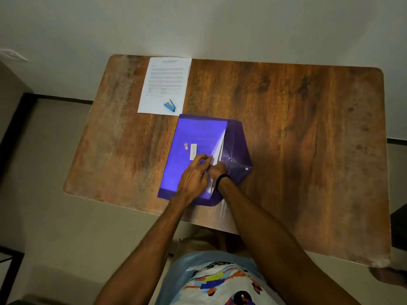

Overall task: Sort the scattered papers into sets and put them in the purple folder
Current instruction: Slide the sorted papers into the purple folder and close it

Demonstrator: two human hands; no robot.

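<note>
While both hands crowd its open edge, the purple folder (193, 133) lies flat near the front middle of the bench (308, 128), its flap (239, 150) thrown open to the right with a pale snap button (246, 169) showing. White papers (221, 146) peek out in a thin wedge between cover and flap; how many sheets, impossible to count.

Left hand (193, 175) is on top, fingers bent, tips pinching the cover's edge right at the opening: that grip is closed on the folder. Right hand (218, 169), black wristband (222, 180) on the wrist, is tucked under the left one and its fingers are hidden, so whether that grip is open or closed, I can't tell.

On the cover, a white label (193, 152) and a small orange sticker (186, 146), print far too small to read.

Out at the far left corner, well apart from the folder, a printed sheet (164, 84) lies on the bench with a blue stapler (170, 106) resting on its near end. The text is a blur.

Bench is dark wood grain with rounded corners, pushed against a plain pale wall (198, 25). Pale tiled floor (66, 216) around it, dim light throughout. Dark furniture is cut off at the left edge, another dark shape at the right edge, neither identifiable. At the bottom, a patterned shirt (220, 280).
</note>
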